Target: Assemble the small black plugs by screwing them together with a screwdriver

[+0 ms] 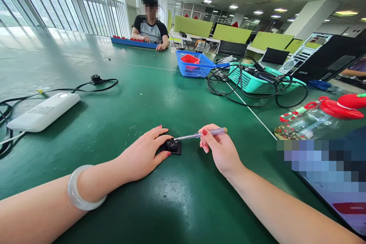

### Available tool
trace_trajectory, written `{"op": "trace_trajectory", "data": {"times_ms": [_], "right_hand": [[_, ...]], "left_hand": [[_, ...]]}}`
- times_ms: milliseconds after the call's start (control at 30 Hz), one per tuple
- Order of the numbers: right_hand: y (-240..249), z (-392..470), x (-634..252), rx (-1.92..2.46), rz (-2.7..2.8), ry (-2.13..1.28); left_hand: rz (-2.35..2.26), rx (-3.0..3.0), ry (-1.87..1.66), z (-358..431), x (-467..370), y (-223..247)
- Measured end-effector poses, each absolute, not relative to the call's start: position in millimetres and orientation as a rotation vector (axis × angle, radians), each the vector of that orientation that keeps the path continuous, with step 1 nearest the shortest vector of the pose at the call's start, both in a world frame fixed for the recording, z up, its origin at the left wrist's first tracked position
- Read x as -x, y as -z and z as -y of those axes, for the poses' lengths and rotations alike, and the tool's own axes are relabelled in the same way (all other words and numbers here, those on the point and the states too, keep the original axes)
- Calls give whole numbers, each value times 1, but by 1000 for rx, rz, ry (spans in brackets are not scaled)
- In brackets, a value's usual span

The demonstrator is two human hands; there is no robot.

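- There is one screwdriver (pixel 198 135). It is long and thin, and it lies in the right fingers, over the green table (pixel 128 213).
- It runs from side to side. Its tip points left, at the left fingers, and its handle end points right. The tip is a bit lower than the handle.
- The right hand (pixel 221 146) pinches the handle between the thumb and the fingers.
- There is one black part (pixel 173 145). It sits on the table, between the left thumb and the first finger.
- The left hand (pixel 143 154) has its fingers spread over the table. Its thumb is on the near side of the part and a finger is on the far side, so they hold it between them.
- The tip is at the top of the part. I cannot tell if it sits in a screw.
- One pale bangle (pixel 74 190) is on the left wrist, behind the left fingers.
- One white box (pixel 42 112) is left of the left fingers, with black cords near it.
- Two baskets are far past the right fingers: one blue basket (pixel 197 70) with one red box (pixel 190 59) in it, and one green basket (pixel 251 88) with cords.
- One bottle (pixel 317 122) with a red top is well to the right of the right fingers. One screen (pixel 328 198) is nearer, and it is blurred.
- One person (pixel 150 28) sits far past the left fingers, with hands by one long blue tray (pixel 134 43).
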State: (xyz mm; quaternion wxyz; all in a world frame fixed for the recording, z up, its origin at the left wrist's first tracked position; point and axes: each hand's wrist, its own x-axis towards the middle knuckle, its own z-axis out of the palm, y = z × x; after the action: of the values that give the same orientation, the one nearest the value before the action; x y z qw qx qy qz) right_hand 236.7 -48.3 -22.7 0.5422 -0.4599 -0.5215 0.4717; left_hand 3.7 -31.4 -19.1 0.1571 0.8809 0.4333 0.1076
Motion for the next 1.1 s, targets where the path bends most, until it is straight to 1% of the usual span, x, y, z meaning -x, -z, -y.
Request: {"op": "trace_trajectory", "data": {"times_ms": [467,667,900,1100], "right_hand": [[19,46,-236,1004,1021,-1292],[22,46,-238,992,1011,-1264],[21,51,-237,944,1144,-1185],[23,51,-238,923,1093,-1090]], "left_hand": [[-1242,-2514,-306,31,-4,18],[-1252,-2496,-283,31,-5,17],[-1261,-2499,-278,32,-5,17],[-1249,-2504,-281,32,-5,18]]}}
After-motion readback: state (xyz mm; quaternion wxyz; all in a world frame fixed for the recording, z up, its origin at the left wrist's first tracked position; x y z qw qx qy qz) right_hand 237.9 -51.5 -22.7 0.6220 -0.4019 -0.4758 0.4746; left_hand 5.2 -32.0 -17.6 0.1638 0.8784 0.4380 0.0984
